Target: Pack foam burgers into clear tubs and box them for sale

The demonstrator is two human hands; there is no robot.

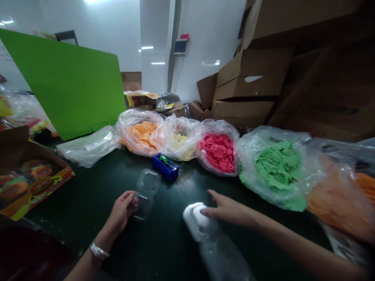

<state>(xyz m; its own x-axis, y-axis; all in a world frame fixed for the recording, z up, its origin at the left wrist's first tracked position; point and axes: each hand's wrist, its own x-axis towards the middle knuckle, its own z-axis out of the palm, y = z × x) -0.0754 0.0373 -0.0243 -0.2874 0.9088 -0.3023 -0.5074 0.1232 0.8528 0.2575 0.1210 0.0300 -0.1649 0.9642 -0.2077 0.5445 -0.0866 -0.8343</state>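
Note:
My left hand (124, 208) pinches the near-left edge of a small clear plastic clamshell box (144, 205), whose lid lies folded open on the far side. Over a stack of similar clear containers (197, 222), my right hand (227, 208) reaches in from the right with thumb and fingers apart. Its lower fingertip overlaps the stack's edge in view; whether it touches, I cannot tell. The stack is blurred and stretches toward the near edge. Just beyond the clamshell box sits a blue tape dispenser (165, 167) with a green core.
Clear bags of orange (143, 134), yellow (179, 138), red (219, 152) and green pieces (278, 164) line the back of the dark table (166, 249). Left stand a display box (43, 187) of burger-like items and a green panel (73, 82). Cardboard boxes (249, 78) rise behind.

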